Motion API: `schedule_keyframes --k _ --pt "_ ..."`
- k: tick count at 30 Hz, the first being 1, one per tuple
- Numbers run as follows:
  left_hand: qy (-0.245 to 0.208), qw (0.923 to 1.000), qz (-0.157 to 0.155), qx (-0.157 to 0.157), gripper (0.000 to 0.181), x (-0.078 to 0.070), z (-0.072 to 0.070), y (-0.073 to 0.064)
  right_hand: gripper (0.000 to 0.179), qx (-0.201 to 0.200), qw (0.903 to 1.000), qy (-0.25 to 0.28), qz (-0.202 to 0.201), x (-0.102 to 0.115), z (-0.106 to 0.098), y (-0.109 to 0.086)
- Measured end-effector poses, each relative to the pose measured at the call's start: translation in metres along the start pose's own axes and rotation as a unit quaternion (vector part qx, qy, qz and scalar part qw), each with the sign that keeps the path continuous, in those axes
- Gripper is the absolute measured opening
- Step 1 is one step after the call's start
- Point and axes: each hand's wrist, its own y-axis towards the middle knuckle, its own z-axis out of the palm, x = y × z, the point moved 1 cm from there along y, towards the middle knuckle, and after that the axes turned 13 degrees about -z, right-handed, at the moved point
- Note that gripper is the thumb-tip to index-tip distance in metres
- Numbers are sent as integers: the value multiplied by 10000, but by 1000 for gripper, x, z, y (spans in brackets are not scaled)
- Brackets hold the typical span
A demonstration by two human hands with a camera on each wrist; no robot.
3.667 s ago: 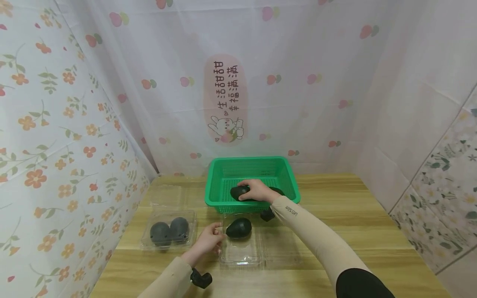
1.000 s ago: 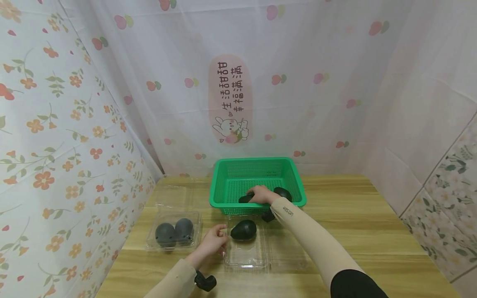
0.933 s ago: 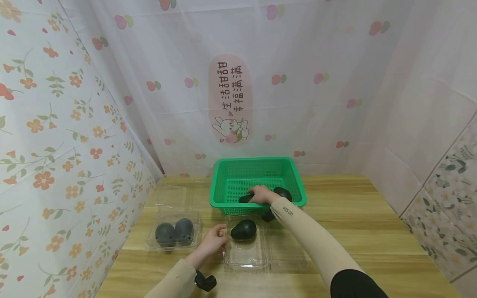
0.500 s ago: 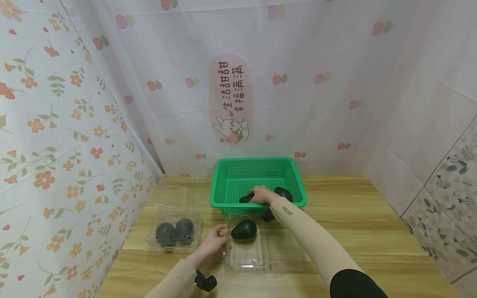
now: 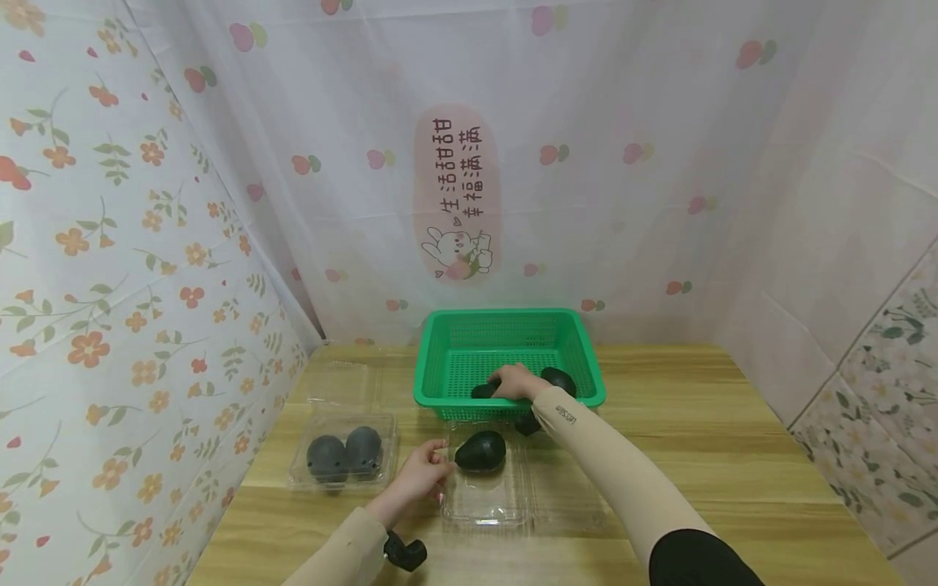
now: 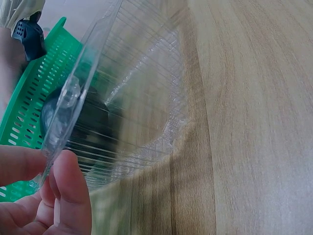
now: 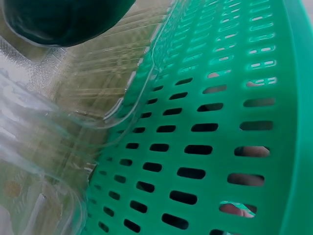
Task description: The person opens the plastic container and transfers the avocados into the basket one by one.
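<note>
My left hand (image 5: pixel 419 474) pinches the left rim of a clear plastic clamshell box (image 5: pixel 484 502) between thumb and fingers; the left wrist view shows the fingertips (image 6: pixel 68 171) on that rim. One dark green avocado (image 5: pixel 480 452) lies in the far part of this box, its lid folded out to the right. My right hand (image 5: pixel 516 382) reaches over the near wall of a green plastic basket (image 5: pixel 425 358), fingers curled over an avocado (image 5: pixel 484 391) that is mostly hidden. Another avocado (image 5: pixel 559 381) rests in the basket's near right corner. In the right wrist view, the basket wall (image 7: pixel 195 127) hides most of the hand.
To the left stands a second clamshell box (image 5: pixel 388 423) holding two dark avocados (image 5: pixel 344 456), with its lid (image 5: pixel 337 382) spread out behind. Everything sits on a wood-grain table (image 5: pixel 681 439). A patterned curtain (image 5: pixel 623 203) hangs close behind the basket.
Since the earliest frame, my right hand has sunk lower into the basket with the avocado. Over the last second both hands stay nearly still; the head view shifts slightly.
</note>
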Motion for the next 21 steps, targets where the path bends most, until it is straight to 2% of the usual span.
schedule_keyframes --k 12,21 --pt "20 10000 2 -26 52 -2 2 -2 43 -31 10000 -44 -71 -2 0 -2" --pt "5 10000 -42 -29 53 -1 2 -1 43 -65 9995 -47 -321 -6 -1 -1"
